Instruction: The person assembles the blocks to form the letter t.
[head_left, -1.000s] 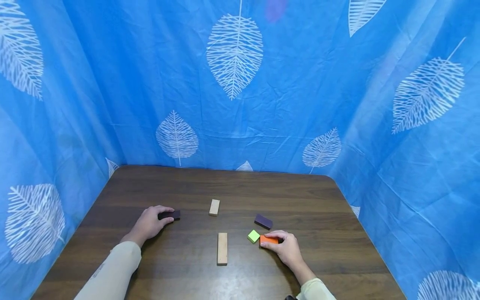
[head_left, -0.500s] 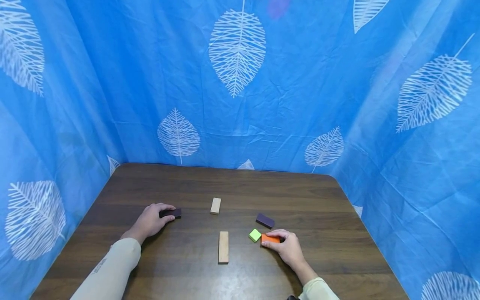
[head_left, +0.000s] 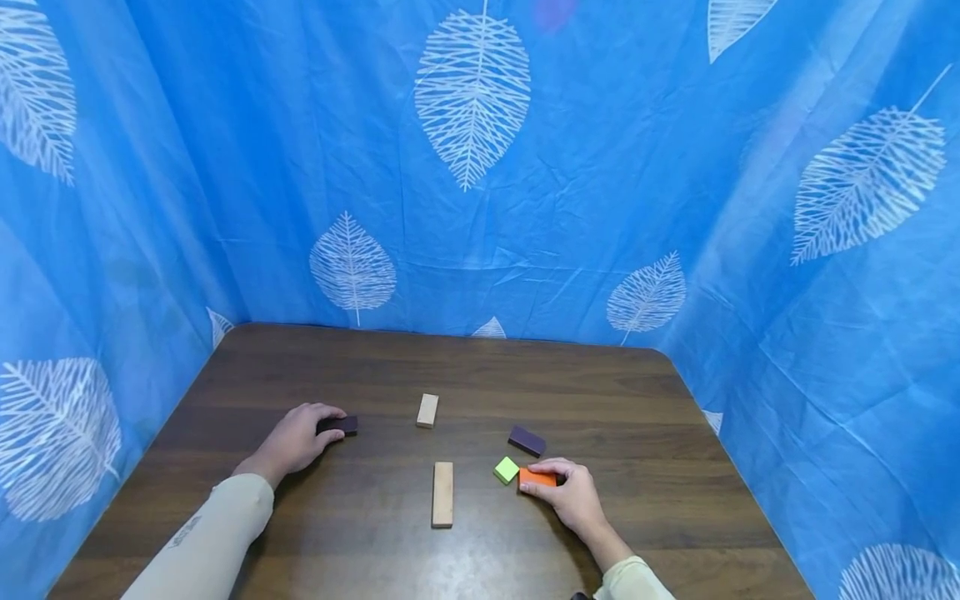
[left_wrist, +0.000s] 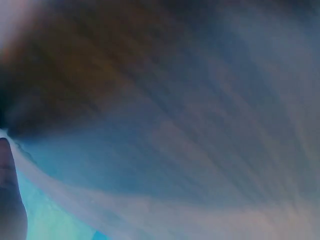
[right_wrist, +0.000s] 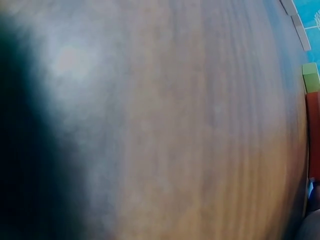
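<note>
On the left of the table, my left hand point(head_left: 296, 437) grips a dark block point(head_left: 347, 425) between thumb and fingers; part of the block is hidden under the hand. My right hand point(head_left: 573, 497) pinches an orange block point(head_left: 538, 477) at the right, thumb on the near side and fingers on the far side. Right at the orange block's left end lies a small lime-green block point(head_left: 506, 470). Just beyond these two is a dark purple block point(head_left: 527, 441), set at an angle. In the right wrist view, the orange block point(right_wrist: 314, 135) shows at the right edge beside the green one point(right_wrist: 310, 77).
Between the hands lie a long pale wooden block point(head_left: 442, 495) and, farther back, a shorter pale wooden block point(head_left: 427, 411). The brown wood-grain table point(head_left: 360, 533) is bounded by a blue curtain point(head_left: 570, 167) with white leaf prints at the back and both sides.
The head view shifts slightly. Both hands and the blocks keep their places on the table.
</note>
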